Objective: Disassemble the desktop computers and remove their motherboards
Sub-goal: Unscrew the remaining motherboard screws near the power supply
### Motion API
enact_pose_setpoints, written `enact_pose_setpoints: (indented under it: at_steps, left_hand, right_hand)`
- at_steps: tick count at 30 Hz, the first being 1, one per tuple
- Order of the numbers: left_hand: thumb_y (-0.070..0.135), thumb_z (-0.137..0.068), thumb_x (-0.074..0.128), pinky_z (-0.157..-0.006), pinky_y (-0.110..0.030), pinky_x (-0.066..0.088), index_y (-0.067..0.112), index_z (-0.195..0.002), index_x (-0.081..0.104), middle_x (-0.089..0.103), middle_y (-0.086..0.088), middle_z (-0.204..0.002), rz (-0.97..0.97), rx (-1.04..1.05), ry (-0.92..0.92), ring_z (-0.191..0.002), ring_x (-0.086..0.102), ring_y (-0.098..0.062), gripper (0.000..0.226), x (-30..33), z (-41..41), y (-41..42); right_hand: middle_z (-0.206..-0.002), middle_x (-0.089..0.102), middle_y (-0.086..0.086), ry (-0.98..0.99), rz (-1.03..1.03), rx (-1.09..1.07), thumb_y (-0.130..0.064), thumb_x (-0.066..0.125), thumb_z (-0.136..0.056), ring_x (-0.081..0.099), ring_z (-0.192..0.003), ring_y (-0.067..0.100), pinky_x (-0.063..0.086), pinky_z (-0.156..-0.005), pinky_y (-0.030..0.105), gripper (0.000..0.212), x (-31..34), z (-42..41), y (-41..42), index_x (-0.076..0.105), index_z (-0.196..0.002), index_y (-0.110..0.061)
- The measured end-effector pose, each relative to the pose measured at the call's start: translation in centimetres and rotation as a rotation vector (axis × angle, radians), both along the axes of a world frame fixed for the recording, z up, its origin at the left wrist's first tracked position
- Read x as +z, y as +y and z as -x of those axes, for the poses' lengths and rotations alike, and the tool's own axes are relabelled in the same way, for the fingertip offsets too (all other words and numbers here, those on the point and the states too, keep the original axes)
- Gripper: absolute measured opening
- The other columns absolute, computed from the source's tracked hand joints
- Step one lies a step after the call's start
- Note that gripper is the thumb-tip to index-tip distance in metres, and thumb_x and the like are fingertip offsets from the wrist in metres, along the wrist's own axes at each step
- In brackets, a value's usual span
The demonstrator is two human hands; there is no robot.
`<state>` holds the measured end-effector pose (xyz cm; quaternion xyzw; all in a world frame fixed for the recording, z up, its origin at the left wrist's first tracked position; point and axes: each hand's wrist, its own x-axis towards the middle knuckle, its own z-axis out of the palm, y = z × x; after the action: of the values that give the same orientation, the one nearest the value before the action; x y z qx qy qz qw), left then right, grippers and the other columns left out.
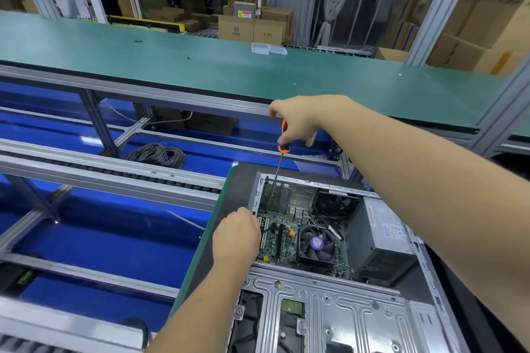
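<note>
An opened desktop computer case [338, 304] lies on its side on a dark mat. Inside it I see the green motherboard [282, 233], a CPU cooler fan [317, 243] and a grey power supply [381, 241]. My right hand [304, 119] grips the orange-and-black handle of a screwdriver [279, 165], held upright with its tip down at the far left corner of the board. My left hand [236, 236] rests with curled fingers on the left edge of the case, over the board; whether it holds anything is hidden.
A green workbench [200, 66] runs across behind, carrying small clear plastic boxes [268, 49]. Aluminium conveyor rails [114, 169] and blue flooring lie to the left, with a coil of cable [157, 155]. Cardboard boxes [249, 26] stand in the background.
</note>
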<state>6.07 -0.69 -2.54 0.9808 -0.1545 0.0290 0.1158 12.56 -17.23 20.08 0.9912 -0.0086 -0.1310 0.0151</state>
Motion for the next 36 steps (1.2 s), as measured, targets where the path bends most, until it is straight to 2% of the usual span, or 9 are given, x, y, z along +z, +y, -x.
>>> enact_pose_setpoints:
  at_steps: [3,7,10,14,18,22,27,31,36]
  left_hand:
    - [0.013,-0.103,0.043,-0.059,-0.026,0.043,0.015,-0.106,0.055,0.058,0.001,-0.094,-0.024,-0.022,-0.006,-0.075,0.051,-0.016,0.013,-0.2,0.1,-0.1]
    - [0.01,-0.102,0.042,-0.059,-0.027,0.038,0.014,-0.113,0.053,0.046,0.001,-0.09,-0.041,-0.02,0.006,-0.074,0.045,-0.017,0.016,-0.1,0.0,0.0]
    - [0.01,-0.102,0.042,-0.06,-0.026,0.038,0.013,-0.116,0.052,0.051,-0.001,-0.094,-0.089,-0.042,0.004,-0.075,0.044,-0.017,0.018,-0.2,-0.1,-0.1]
    - [0.011,-0.101,0.042,-0.058,-0.026,0.038,0.014,-0.111,0.052,0.047,0.001,-0.089,-0.016,0.006,0.03,-0.074,0.045,-0.017,0.015,0.0,-0.1,-0.1]
    - [0.022,-0.105,0.038,-0.059,-0.026,0.043,0.017,-0.092,0.049,0.063,-0.001,-0.089,0.108,0.072,0.004,-0.074,0.056,-0.019,0.018,0.1,0.0,-0.1]
    - [0.027,-0.106,0.033,-0.059,-0.028,0.043,0.017,-0.085,0.044,0.065,-0.002,-0.087,0.177,0.111,0.006,-0.069,0.051,-0.019,0.026,0.0,0.1,-0.2]
    - [0.026,-0.106,0.035,-0.058,-0.028,0.043,0.017,-0.086,0.045,0.066,-0.003,-0.087,0.182,0.104,0.034,-0.07,0.053,-0.02,0.024,0.0,0.0,-0.2]
    - [0.025,-0.106,0.034,-0.061,-0.03,0.046,0.016,-0.087,0.046,0.065,-0.003,-0.088,0.186,0.095,0.051,-0.075,0.058,-0.022,0.024,0.2,0.0,-0.2]
    - [0.014,-0.105,0.031,-0.06,-0.028,0.039,0.013,-0.105,0.051,0.053,-0.001,-0.091,0.102,0.053,0.051,-0.074,0.047,-0.02,0.021,0.2,0.2,-0.1]
  right_hand:
    - [-0.089,0.066,0.012,-0.077,0.036,0.011,-0.044,0.055,-0.099,0.066,-0.052,0.024,0.055,-0.06,0.035,0.038,-0.3,0.0,0.0,0.057,-0.098,-0.006]
    - [-0.09,0.055,0.0,-0.041,-0.007,0.067,-0.045,0.062,-0.094,0.065,-0.067,0.023,0.047,-0.058,0.031,0.038,-0.2,0.3,0.2,0.051,-0.116,-0.016]
    - [-0.078,0.057,0.007,-0.107,0.147,0.032,-0.049,0.049,-0.1,0.056,-0.051,0.019,0.042,-0.047,0.031,0.044,-0.2,0.3,0.3,0.052,-0.084,-0.009]
    - [-0.091,0.054,0.001,0.0,-0.021,0.072,-0.031,0.066,-0.093,0.064,-0.07,0.025,0.053,-0.059,0.036,0.029,0.1,0.4,0.1,0.052,-0.114,-0.018]
    - [-0.071,0.055,0.005,-0.096,0.155,0.009,-0.049,0.046,-0.102,0.054,-0.056,0.022,0.043,-0.053,0.033,0.047,-0.1,0.6,0.1,0.054,-0.084,-0.007]
    - [-0.101,0.056,0.001,-0.007,-0.038,0.098,-0.038,0.065,-0.093,0.059,-0.085,0.025,0.051,-0.071,0.036,0.031,0.3,0.8,0.1,0.055,-0.115,-0.018]
    - [-0.081,0.059,0.009,-0.092,0.194,0.027,-0.048,0.043,-0.103,0.054,-0.062,0.023,0.042,-0.056,0.033,0.047,-0.2,0.9,0.0,0.053,-0.082,-0.007]
    - [-0.105,0.058,0.003,-0.05,-0.005,0.114,-0.037,0.067,-0.091,0.057,-0.086,0.025,0.046,-0.07,0.033,0.035,-0.1,1.3,-0.6,0.052,-0.114,-0.016]
    - [-0.098,0.064,0.01,-0.09,0.028,0.078,-0.039,0.053,-0.1,0.063,-0.078,0.028,0.053,-0.072,0.038,0.029,-0.4,0.9,-0.6,0.057,-0.108,-0.012]
